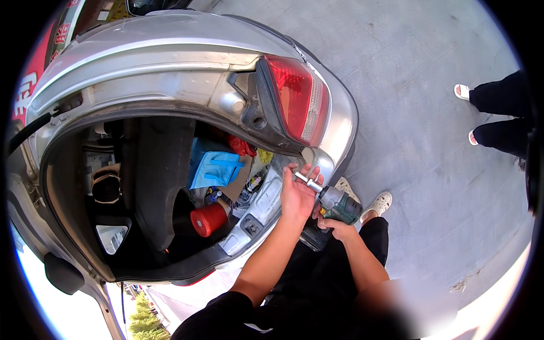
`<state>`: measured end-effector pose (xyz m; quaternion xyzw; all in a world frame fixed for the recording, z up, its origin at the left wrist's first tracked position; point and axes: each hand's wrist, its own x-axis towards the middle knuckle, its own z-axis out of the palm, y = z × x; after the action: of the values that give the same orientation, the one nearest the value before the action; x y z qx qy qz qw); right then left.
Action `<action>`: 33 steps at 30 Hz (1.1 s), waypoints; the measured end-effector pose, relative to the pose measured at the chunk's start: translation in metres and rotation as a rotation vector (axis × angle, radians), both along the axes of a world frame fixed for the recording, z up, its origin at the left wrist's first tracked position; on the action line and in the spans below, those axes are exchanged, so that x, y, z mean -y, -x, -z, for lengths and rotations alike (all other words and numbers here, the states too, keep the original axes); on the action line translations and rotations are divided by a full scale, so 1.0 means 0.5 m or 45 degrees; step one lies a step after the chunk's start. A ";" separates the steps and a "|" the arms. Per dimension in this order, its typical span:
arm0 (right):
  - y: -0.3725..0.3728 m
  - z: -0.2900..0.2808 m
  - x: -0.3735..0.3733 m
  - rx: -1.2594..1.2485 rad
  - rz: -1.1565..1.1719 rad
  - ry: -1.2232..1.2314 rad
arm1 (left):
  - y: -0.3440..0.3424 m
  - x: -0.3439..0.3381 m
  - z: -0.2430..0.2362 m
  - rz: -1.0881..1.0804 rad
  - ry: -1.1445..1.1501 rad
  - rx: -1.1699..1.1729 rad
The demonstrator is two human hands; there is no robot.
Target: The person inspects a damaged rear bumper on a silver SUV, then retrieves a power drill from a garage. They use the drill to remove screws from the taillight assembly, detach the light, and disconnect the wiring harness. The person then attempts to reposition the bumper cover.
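My right hand (335, 226) is wrapped around the grip of a dark green and grey cordless impact driver (340, 205). A silver socket shaft (309, 182) sticks out of its nose, pointing up and to the left. My left hand (300, 192) is palm up beside the shaft, with its thumb apart and its fingers loosely bent behind the metal. Whether those fingers touch the shaft I cannot tell. Both hands are just outside the open trunk of a silver car, near its red and clear tail light (297, 99).
Inside the trunk (258, 207) lie a red container (208, 219), a light blue bag (217, 169), cardboard and loose small items. The raised tailgate (34, 187) is at the left. Another person's legs in black trousers (498, 96) stand on the grey pavement (419, 170) at right.
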<state>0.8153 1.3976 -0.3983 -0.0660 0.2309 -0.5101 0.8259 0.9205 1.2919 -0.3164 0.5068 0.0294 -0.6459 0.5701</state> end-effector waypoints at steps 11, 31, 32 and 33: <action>-0.056 0.149 0.032 0.262 0.004 -0.323 | -0.021 0.013 0.175 0.236 -0.106 0.422; -0.142 0.202 0.082 0.481 0.087 -0.263 | -0.057 0.074 0.214 0.315 -0.109 0.533; -0.146 0.201 0.082 0.545 0.108 -0.259 | -0.059 0.075 0.214 0.317 -0.115 0.538; -0.147 0.200 0.082 0.530 0.083 -0.308 | -0.060 0.075 0.213 0.313 -0.124 0.548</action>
<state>0.8890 1.3566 -0.4984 0.1474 0.1170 -0.5076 0.8408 0.9503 1.2543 -0.4228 0.6593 -0.1235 -0.5855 0.4553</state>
